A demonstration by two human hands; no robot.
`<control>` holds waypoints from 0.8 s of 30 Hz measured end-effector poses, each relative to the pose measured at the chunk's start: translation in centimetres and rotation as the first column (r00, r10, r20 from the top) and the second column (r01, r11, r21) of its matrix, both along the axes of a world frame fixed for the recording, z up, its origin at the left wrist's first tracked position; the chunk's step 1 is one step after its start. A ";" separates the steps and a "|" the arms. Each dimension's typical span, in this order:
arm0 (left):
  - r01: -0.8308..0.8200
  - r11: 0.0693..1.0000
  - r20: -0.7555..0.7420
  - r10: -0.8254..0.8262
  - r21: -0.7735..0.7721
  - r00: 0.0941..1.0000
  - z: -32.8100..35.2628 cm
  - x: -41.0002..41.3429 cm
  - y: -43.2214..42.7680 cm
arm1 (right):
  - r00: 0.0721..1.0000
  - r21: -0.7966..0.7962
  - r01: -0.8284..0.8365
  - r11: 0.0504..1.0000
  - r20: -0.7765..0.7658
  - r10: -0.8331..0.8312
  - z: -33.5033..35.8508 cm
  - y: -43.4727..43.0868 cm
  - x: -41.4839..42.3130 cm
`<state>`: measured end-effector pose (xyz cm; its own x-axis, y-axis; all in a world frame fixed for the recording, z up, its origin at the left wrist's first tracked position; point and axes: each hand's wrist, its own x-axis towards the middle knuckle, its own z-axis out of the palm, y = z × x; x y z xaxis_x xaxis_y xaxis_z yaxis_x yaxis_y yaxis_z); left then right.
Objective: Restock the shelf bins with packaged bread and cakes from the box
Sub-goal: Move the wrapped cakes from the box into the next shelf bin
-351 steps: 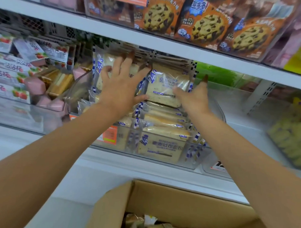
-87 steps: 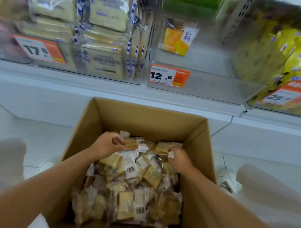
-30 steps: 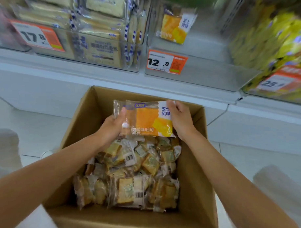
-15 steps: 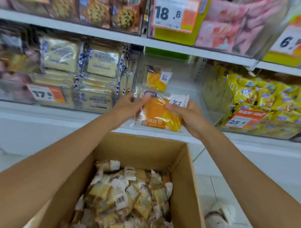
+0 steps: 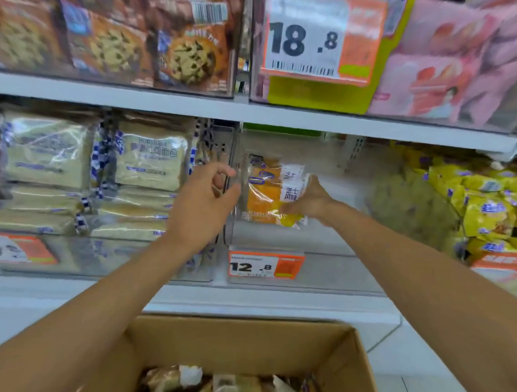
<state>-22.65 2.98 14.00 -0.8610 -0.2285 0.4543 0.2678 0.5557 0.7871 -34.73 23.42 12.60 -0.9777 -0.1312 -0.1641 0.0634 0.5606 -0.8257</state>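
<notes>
- Orange and clear, the bread packet (image 5: 266, 202) stands nearly upright inside the clear bin (image 5: 331, 268) on the middle shelf. It is toward the bin's left side, with its bottom edge on the bin floor.
- The right hand (image 5: 311, 197) reaches into the bin and pinches the packet's right edge, fingers curled round the wrapper beside its white label.
- The left hand (image 5: 204, 199) hovers just left of the packet, at the bin's left wall. Its fingers are loosely curled and hold nothing. Whether it touches the wall I cannot tell.
- A second orange packet (image 5: 264, 168) stands just behind the held one, its top showing above it.
- An orange price tag (image 5: 265, 265) reading 12.8 sits on the bin's front, below the packet.
- The neighbouring bin on the left is stacked with pale bread packs (image 5: 150, 162) in blue-and-white checked wrappers. The bin on the right holds yellow packets (image 5: 491, 210).
- On the shelf above are cookie packs (image 5: 191, 58), a large tag (image 5: 303, 39) reading 18.8, and pink packets (image 5: 449, 70), all blurred.
- The cardboard box (image 5: 246, 342) stands open below the shelf, between the forearms, with small wrapped cakes (image 5: 230, 384) piled inside. Only the top of the pile shows at the bottom of the view.
</notes>
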 end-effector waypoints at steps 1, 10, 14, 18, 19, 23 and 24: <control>0.007 1.000 -0.007 -0.007 0.006 1.000 0.0 0.0 0.0 | 0.998 -0.016 0.034 0.999 -0.054 -0.035 -0.5 -0.6 -0.9; 0.015 0.999 -0.005 -0.015 0.047 1.000 0.1 0.0 0.2 | 0.985 -0.150 0.118 0.982 0.142 -0.097 -1.6 -1.2 -2.8; 0.015 0.999 0.003 -0.015 0.033 1.000 0.7 0.3 0.4 | 0.989 -0.080 0.145 0.986 0.055 -0.141 -0.4 -0.1 -1.0; -0.041 0.998 -0.005 0.041 -0.051 0.999 1.4 1.1 0.7 | 0.967 0.096 0.107 0.990 -0.240 -0.081 1.8 1.2 4.6; -0.061 0.997 -0.013 0.061 -0.041 0.998 1.6 1.6 0.9 | 0.942 0.137 0.096 0.986 -0.334 -0.046 2.3 1.3 6.5; -0.070 0.997 -0.031 0.071 0.017 0.997 1.4 5.3 2.1 | 0.835 0.129 0.014 0.992 -0.548 0.059 2.2 0.9 14.2; -0.055 0.998 -0.017 0.055 0.024 0.998 0.9 6.6 2.4 | 0.824 0.116 -0.014 0.993 -0.561 0.077 1.7 0.8 16.0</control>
<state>-16.06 5.42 14.94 -0.8390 -0.2859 0.4629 0.2511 0.5514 0.7956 -18.74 24.18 14.26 -0.8971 -0.1909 0.3985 -0.4226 0.6341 -0.6476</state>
